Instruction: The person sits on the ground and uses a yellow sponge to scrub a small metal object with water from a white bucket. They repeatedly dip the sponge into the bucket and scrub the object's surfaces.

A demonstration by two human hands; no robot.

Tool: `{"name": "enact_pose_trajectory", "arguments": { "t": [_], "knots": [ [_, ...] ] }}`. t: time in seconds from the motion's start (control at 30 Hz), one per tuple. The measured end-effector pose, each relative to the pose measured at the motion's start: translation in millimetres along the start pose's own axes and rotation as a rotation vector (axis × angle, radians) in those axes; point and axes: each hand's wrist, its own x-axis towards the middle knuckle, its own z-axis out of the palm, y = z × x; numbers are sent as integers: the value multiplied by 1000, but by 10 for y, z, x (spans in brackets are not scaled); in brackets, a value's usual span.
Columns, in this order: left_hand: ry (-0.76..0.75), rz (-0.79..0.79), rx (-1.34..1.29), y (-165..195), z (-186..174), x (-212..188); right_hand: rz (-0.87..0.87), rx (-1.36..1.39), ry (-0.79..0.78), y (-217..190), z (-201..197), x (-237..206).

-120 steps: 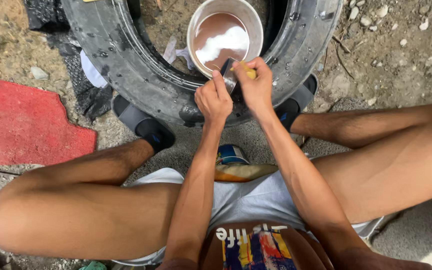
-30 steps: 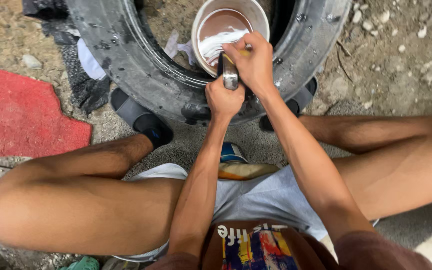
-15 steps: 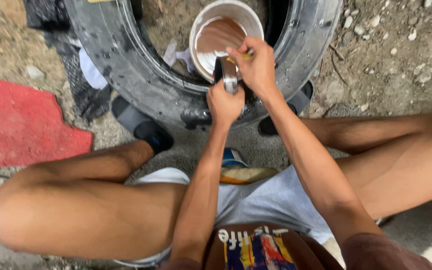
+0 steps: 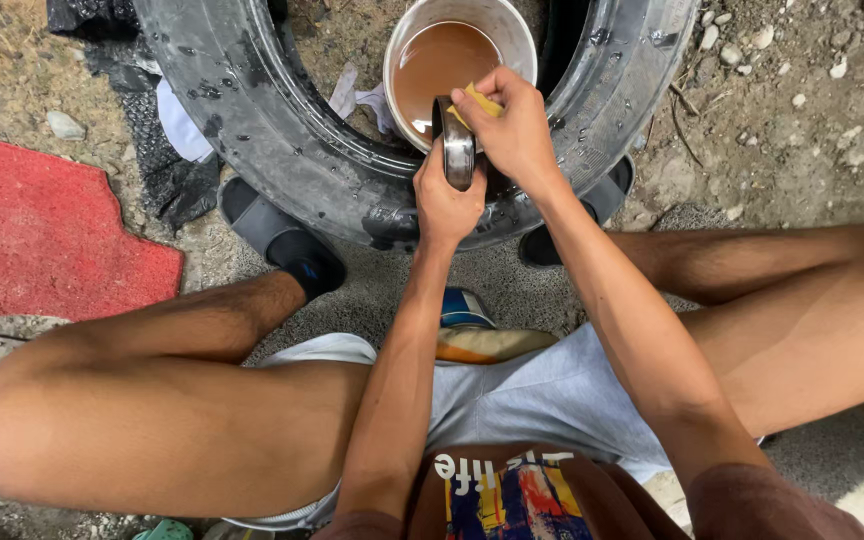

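My left hand [image 4: 444, 200] grips a round metal ring-shaped part [image 4: 455, 143], held upright over the near wall of a black tyre [image 4: 282, 140]. My right hand [image 4: 514, 130] is closed on a yellow sponge [image 4: 482, 102] and presses it against the top of the metal part. Just beyond both hands stands a white bucket [image 4: 512, 30] inside the tyre, filled with brown cloudy water [image 4: 447, 65]. Water drops cover the tyre.
I sit low with my bare knees apart and black sandals [image 4: 282, 240] against the tyre. A red mat [image 4: 42, 235] lies at the left on gravel ground. White rags [image 4: 357, 95] lie inside the tyre, black plastic sheet [image 4: 167, 165] at its left.
The white foam seen on the water earlier is gone and the water looks plain brown. Both hands have stayed at the bucket's near rim, the right shifting the sponge on the part.
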Motion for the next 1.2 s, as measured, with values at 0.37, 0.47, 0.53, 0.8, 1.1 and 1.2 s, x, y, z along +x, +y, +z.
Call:
{"name": "enact_pose_trajectory", "arguments": {
  "t": [0.37,0.47,0.53,0.8,1.1,1.2],
  "knots": [
    [-19,27,-75,-68,83,41,56,-181,139,108,8,-323],
    [-20,-44,-54,-58,75,33,-72,-130,160,136,77,-169],
    [-3,-31,-67,-73,74,36,-106,-92,207,144,123,-219],
    [35,-20,-82,-126,128,-31,-34,-140,163,127,50,-296],
    [-28,-57,-41,-250,89,24,-49,-159,104,-119,78,-611],
    [-13,8,-43,-221,85,-11,-33,-135,130,-60,40,-513]
  ]
}}
